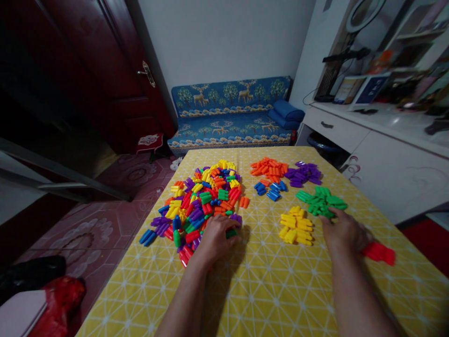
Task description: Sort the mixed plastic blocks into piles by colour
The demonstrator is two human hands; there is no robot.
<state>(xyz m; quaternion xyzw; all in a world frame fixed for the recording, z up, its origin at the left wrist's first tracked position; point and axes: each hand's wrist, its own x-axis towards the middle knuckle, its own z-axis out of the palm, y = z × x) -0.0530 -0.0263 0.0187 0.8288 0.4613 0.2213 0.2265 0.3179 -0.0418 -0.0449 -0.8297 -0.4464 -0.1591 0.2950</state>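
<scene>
My left hand (pixel 219 234) rests at the near right edge of a large mixed pile of plastic toy building blocks (pixel 196 201). Its fingers curl around a green block (pixel 230 233), which shows between thumb and fingers. Palm down, my right hand (pixel 345 231) is by the near edge of a heap of green blocks (pixel 321 201), thumb and forefinger apart. Part of the red blocks (pixel 380 252) sticks out past its right side; the hand hides the others. Left of that hand lies a stack of yellow blocks (pixel 296 227).
Orange blocks (pixel 268 168), purple blocks (pixel 303 174) and several blue blocks (pixel 271 190) lie in groups toward the far side of the table (pixel 266 290). Behind it stands a blue patterned sofa (pixel 228 110). A white cabinet (pixel 396 164) borders the right.
</scene>
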